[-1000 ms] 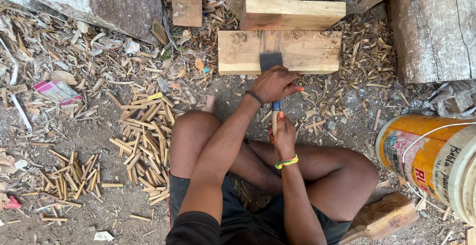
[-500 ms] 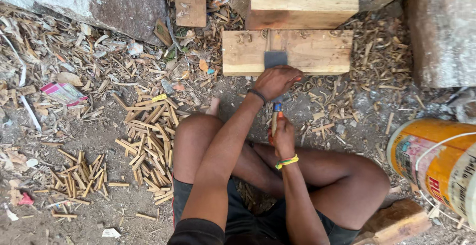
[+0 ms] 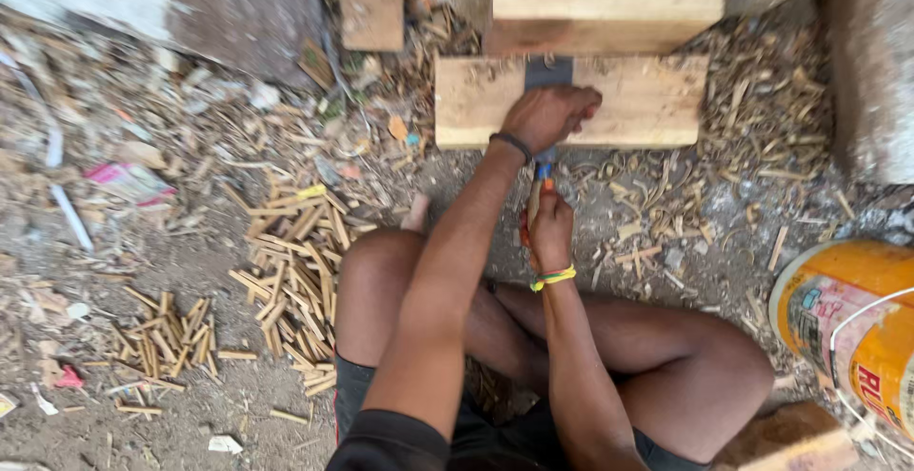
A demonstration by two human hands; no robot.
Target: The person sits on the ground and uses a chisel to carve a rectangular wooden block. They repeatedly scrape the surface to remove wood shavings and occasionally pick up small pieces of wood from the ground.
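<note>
I sit cross-legged on the ground before a pale wooden block [image 3: 647, 100]. A dark flat metal blade [image 3: 549, 73] lies on the block's middle. My left hand [image 3: 557, 114], with a black wristband, is curled over the blade's near end. Just behind it, my right hand [image 3: 550, 228], wearing a yellow-green band, grips the tool's handle [image 3: 543, 171], which shows blue and orange. What lies under my left palm is hidden.
A second wooden beam [image 3: 609, 14] sits behind the block. Piles of short split sticks [image 3: 295, 261] and another stick pile [image 3: 171, 342] lie to my left. An orange and yellow bucket [image 3: 847, 328] stands at the right. Wood shavings [image 3: 743, 147] cover the dirt, and a stone slab [image 3: 219, 4] is at the back left.
My left hand has slid forward from the block's near edge onto the block, over the blade. The right hand stays on the handle. The view has shifted slightly.
</note>
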